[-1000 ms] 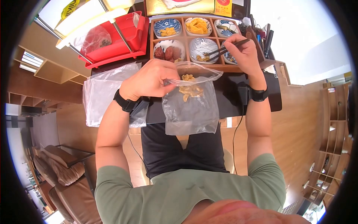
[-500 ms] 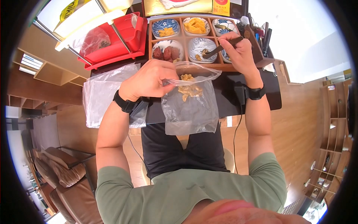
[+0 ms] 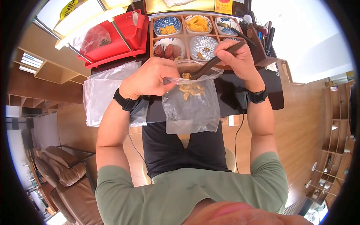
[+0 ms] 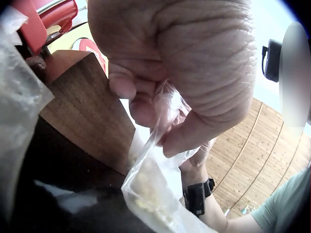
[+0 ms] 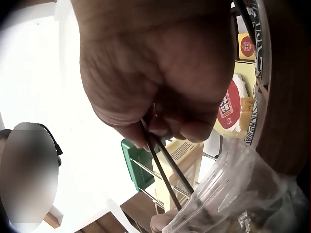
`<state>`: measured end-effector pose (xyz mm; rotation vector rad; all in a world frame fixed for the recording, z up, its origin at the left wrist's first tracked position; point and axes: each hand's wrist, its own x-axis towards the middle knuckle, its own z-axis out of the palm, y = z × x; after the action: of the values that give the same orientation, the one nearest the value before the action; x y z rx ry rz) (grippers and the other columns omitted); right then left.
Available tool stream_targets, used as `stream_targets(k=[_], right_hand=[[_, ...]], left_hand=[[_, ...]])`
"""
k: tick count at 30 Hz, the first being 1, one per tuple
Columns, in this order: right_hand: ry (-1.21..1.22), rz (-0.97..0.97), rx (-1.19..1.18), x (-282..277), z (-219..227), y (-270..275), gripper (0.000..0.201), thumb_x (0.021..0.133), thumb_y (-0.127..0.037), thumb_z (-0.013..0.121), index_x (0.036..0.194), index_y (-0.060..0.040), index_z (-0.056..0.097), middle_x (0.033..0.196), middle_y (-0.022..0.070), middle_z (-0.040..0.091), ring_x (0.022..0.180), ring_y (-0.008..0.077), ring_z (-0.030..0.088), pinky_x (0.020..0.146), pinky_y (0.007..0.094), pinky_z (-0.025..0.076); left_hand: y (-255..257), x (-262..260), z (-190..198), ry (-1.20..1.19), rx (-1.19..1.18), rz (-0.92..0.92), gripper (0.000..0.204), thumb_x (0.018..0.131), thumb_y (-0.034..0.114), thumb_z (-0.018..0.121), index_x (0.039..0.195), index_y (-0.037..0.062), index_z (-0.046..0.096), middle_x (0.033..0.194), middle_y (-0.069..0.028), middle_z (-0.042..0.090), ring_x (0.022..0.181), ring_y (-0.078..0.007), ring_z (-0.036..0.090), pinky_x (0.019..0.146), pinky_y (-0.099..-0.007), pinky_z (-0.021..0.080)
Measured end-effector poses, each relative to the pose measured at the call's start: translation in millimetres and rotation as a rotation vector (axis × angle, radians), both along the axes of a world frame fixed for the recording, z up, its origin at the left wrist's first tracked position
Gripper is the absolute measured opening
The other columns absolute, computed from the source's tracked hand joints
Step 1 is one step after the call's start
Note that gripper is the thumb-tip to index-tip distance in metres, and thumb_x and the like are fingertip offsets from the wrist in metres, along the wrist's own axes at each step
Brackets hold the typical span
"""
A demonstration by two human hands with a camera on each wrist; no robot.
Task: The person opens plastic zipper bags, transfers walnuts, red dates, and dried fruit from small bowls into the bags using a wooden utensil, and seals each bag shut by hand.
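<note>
A clear plastic bag (image 3: pixel 192 116) with walnut pieces (image 3: pixel 192 90) in it hangs over the table's front edge. My left hand (image 3: pixel 155 77) pinches its left rim; in the left wrist view the thumb and fingers (image 4: pixel 182 136) grip the film. My right hand (image 3: pixel 238 60) holds slim dark tongs (image 3: pixel 210 66) whose tips are inside the bag's mouth. Their two prongs (image 5: pixel 170 165) show in the right wrist view, lower ends behind the film. What the tips hold is hidden. Just beyond the bag, a wave-patterned bowl (image 3: pixel 197 43) contains a few small brown pieces.
The divided wooden tray (image 3: pixel 186 28) also has bowls of red dates (image 3: pixel 170 51) and yellow dried fruit (image 3: pixel 197 24). A dark-handled utensil (image 3: pixel 240 33) lies across its upper right bowl. Flat clear bags (image 3: pixel 107 97) lie at left, below a red bin (image 3: pixel 123 37). Pens (image 3: pixel 269 39) stand at right.
My right hand has brought the tongs from the wave-patterned bowl toward me, and their tips are now in the bag's mouth. My left hand has stayed on the bag's rim.
</note>
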<state>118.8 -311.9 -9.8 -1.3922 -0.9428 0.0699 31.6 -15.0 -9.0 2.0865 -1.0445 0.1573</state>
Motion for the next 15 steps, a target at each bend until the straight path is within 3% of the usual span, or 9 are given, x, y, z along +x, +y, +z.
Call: stream_targets(k=[3,5,6,8,11,15], right_hand=[[0.125,0.05,-0.041,4.8,0.1,-5.4,0.01,0.101,-0.01,0.069,0.102,-0.0012,0.071,0.085,-0.0031,0.064,0.071,0.0052,0.055,0.063,0.0226,0.043],[0.117,-0.172,0.074,13.0,-2.0,-7.1,0.014,0.1,-0.013,0.069,0.094,-0.0008,0.072,0.08,-0.0045,0.063,0.07,0.0043,0.053,0.063,0.0227,0.042],[0.117,-0.171,0.074,16.6,-3.3,-7.1,0.014,0.1,-0.013,0.069,0.094,-0.0008,0.072,0.08,-0.0045,0.063,0.07,0.0043,0.053,0.063,0.0227,0.042],[-0.065,-0.456,-0.077,21.4,-5.0,-7.0,0.018,0.099,-0.017,0.072,0.094,0.0003,0.074,0.074,-0.0051,0.064,0.068,0.0035,0.051,0.061,0.0226,0.041],[-0.094,-0.488,-0.268,18.4,-4.1,-5.3,0.02,0.097,-0.02,0.074,0.099,0.0004,0.075,0.072,-0.003,0.067,0.067,0.0041,0.05,0.061,0.0244,0.043],[-0.156,-0.462,-0.246,20.2,-8.9,-2.6,0.022,0.096,-0.021,0.075,0.101,0.0003,0.076,0.071,0.0003,0.068,0.067,0.0062,0.053,0.063,0.0261,0.046]], left_hand=[[0.4,0.1,0.4,-0.008,0.022,0.005,0.012,0.069,-0.002,0.071,0.079,0.0024,0.067,0.075,-0.0116,0.061,0.068,-0.0358,0.061,0.058,-0.0419,0.048],[0.0,0.4,0.5,-0.009,0.012,0.001,0.012,0.069,-0.003,0.071,0.079,0.0025,0.067,0.075,-0.0115,0.061,0.068,-0.0358,0.061,0.058,-0.0418,0.047],[-0.1,0.2,0.5,-0.008,0.002,-0.003,0.012,0.069,-0.003,0.071,0.079,0.0025,0.067,0.075,-0.0114,0.061,0.068,-0.0358,0.061,0.058,-0.0417,0.047],[-0.3,-0.3,-0.6,-0.008,-0.004,0.002,0.012,0.069,-0.003,0.071,0.079,0.0025,0.067,0.075,-0.0114,0.061,0.068,-0.0357,0.061,0.058,-0.0415,0.047],[0.0,-0.3,-0.5,-0.002,-0.004,0.004,0.012,0.07,-0.004,0.071,0.079,0.0024,0.067,0.076,-0.0113,0.061,0.068,-0.0355,0.061,0.057,-0.0412,0.047],[0.5,-0.9,0.5,0.011,-0.002,-0.003,0.012,0.07,-0.004,0.071,0.079,0.0022,0.067,0.076,-0.0113,0.061,0.068,-0.0353,0.061,0.057,-0.0409,0.047]])
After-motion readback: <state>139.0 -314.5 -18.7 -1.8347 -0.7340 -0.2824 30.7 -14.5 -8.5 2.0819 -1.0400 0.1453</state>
